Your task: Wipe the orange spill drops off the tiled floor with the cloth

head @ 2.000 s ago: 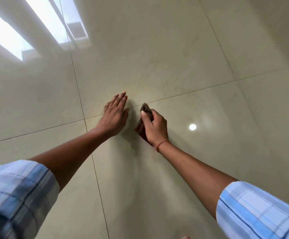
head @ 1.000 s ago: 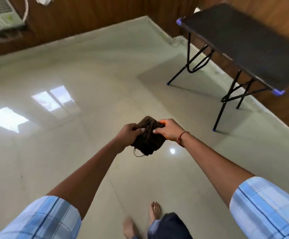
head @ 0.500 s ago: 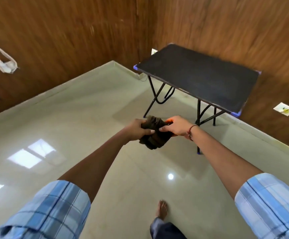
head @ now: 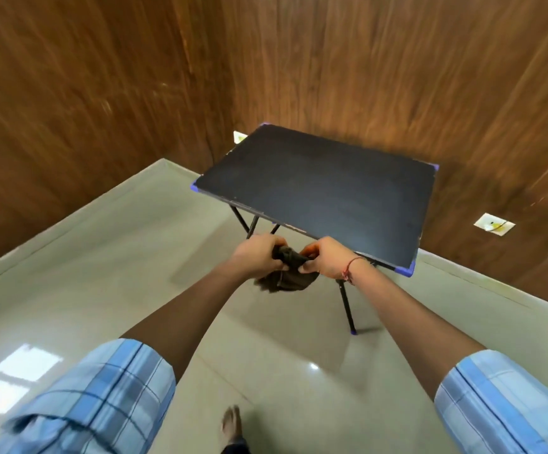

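In front of the black table [head: 315,188]: cloth [head: 290,270], bunched, held off the tiled floor [head: 102,273].
Left hand [head: 259,255]: clenched on cloth.
Right hand [head: 326,257]: pinching cloth.

A sparsely furnished indoor room, probably in a home, is suggested by wood-panelled walls [head: 331,60], a glossy tiled floor [head: 86,273], a black folding desk [head: 315,188] and wall sockets [head: 494,224].
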The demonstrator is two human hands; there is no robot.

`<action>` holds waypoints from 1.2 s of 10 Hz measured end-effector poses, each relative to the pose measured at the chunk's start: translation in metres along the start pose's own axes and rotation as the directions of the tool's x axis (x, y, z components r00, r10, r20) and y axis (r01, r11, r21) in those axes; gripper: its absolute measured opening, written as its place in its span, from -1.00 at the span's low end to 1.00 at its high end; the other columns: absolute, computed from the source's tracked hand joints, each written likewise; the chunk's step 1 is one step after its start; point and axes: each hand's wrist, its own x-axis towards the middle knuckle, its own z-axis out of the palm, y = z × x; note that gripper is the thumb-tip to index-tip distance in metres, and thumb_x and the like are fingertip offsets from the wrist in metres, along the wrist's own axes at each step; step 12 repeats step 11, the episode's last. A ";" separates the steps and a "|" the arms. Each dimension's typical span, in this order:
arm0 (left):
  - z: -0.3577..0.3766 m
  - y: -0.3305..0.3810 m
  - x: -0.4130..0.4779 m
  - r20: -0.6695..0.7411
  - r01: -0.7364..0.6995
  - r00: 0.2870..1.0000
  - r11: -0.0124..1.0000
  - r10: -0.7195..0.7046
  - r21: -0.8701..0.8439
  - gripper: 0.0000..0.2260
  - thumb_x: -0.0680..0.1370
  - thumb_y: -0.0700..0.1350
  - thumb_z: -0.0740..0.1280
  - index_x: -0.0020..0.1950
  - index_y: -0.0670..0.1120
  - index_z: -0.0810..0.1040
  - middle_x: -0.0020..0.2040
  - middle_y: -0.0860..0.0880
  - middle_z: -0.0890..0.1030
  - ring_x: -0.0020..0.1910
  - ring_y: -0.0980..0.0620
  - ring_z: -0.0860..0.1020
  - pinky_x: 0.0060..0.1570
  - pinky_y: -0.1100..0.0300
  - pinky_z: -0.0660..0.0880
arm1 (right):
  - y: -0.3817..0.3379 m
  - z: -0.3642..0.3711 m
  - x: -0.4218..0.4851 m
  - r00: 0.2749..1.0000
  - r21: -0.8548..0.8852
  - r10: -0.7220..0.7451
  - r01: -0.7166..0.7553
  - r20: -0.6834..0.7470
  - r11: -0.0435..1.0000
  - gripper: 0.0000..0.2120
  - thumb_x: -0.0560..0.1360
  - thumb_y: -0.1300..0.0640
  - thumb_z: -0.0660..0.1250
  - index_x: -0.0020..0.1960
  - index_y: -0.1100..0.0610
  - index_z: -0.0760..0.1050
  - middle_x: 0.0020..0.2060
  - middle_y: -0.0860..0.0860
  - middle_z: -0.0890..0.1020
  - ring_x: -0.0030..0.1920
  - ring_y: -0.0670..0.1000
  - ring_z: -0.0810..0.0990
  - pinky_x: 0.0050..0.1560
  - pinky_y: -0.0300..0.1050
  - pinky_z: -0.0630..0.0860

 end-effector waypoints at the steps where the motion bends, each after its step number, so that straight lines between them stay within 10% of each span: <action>1: 0.011 0.004 0.036 0.057 -0.018 0.998 0.994 0.012 0.105 -0.88 0.46 -0.10 0.37 -0.02 0.03 0.62 -0.19 0.04 0.61 -0.17 0.01 0.59 -0.29 0.18 0.46 | 0.024 -0.003 0.015 0.993 0.006 0.088 -0.088 -0.074 0.996 -0.84 0.47 0.15 0.43 0.05 0.07 0.64 -0.17 0.03 0.65 -0.09 0.06 0.61 -0.07 -0.09 0.57; 4: 0.061 0.027 0.186 0.144 -0.150 0.979 0.988 0.145 0.027 -0.87 0.43 -0.23 0.31 -0.08 -0.14 0.62 -0.13 -0.17 0.65 -0.09 -0.19 0.57 -0.27 0.16 0.36 | 0.105 -0.025 0.094 0.838 0.168 0.382 -0.343 -0.389 0.924 -0.80 0.47 0.25 0.32 -0.02 0.07 0.67 -0.21 0.04 0.67 -0.14 0.06 0.61 -0.04 -0.12 0.56; 6: 0.099 0.045 0.270 0.147 -0.262 0.946 0.950 0.288 -0.173 -0.71 0.46 -0.27 0.22 0.14 -0.08 0.54 0.04 -0.15 0.61 0.01 -0.19 0.55 -0.07 0.12 0.46 | 0.156 -0.032 0.134 0.665 0.276 0.333 -0.195 -0.669 0.941 -0.52 0.43 0.43 0.22 0.29 0.10 0.52 0.24 0.02 0.57 0.20 0.02 0.53 0.32 -0.17 0.40; 8: 0.165 0.013 0.287 0.596 -0.482 0.728 0.871 0.338 0.095 -0.40 0.58 -0.09 0.27 0.55 -0.09 0.08 0.54 -0.16 0.15 0.48 -0.21 0.17 0.43 -0.07 0.19 | 0.218 0.024 0.138 0.814 -0.158 0.520 -0.567 -0.257 0.809 -0.39 0.58 0.08 0.23 0.56 0.05 0.06 0.57 0.05 0.05 0.53 0.11 0.12 0.49 0.05 0.19; 12: 0.153 0.020 0.281 0.516 -0.494 0.767 0.864 0.382 0.094 -0.48 0.60 0.00 0.23 0.52 -0.07 0.18 0.55 -0.10 0.17 0.49 -0.14 0.17 0.42 -0.06 0.18 | 0.200 0.012 0.134 0.793 -0.080 0.515 -0.566 -0.326 0.821 -0.49 0.58 0.06 0.26 0.49 0.03 0.21 0.52 0.05 0.22 0.47 0.11 0.28 0.44 0.01 0.30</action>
